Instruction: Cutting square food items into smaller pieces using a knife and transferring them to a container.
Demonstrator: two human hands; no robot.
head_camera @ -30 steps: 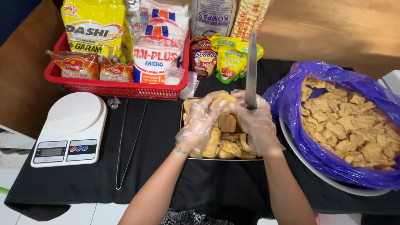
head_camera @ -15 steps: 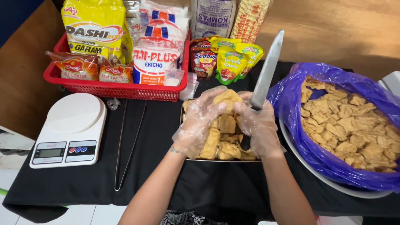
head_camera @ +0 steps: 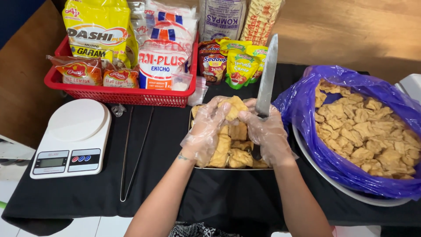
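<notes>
Tofu puff (head_camera: 233,107) w/ both hands; knife (head_camera: 267,77) now upright.

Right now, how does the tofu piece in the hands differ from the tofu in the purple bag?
The held tofu piece is a single puff lifted above the tray, pinched by the gloved left hand and right hand; the bagged tofu is a loose heap, untouched. The held piece sits beside the upright knife in the right hand; the bagged tofu lies apart from it. Both are golden-brown and fried.
</notes>
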